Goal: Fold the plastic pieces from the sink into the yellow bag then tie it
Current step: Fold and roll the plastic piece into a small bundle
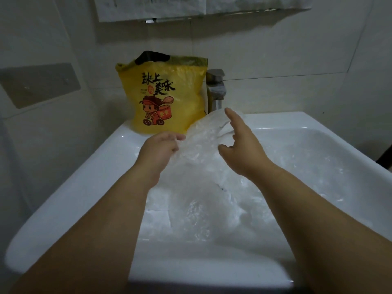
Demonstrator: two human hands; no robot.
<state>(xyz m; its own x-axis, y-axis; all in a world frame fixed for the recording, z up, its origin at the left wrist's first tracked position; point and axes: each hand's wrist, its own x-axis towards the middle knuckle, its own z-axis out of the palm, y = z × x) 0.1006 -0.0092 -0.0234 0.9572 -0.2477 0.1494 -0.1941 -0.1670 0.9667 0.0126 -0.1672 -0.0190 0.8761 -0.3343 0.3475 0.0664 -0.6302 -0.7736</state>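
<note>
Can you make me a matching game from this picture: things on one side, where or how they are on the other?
1 yellow bag
2 tap
3 left hand
4 plastic sheet

a grey metal, beside the bag
b held up over the sink
c pinches the sheet
d stands on the sink's back rim

Pairs: 1-d, 2-a, 3-c, 4-b

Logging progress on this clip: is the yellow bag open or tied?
Open. The yellow bag stands upright on the sink rim, its mouth gaping dark at the top, with no knot.
</note>
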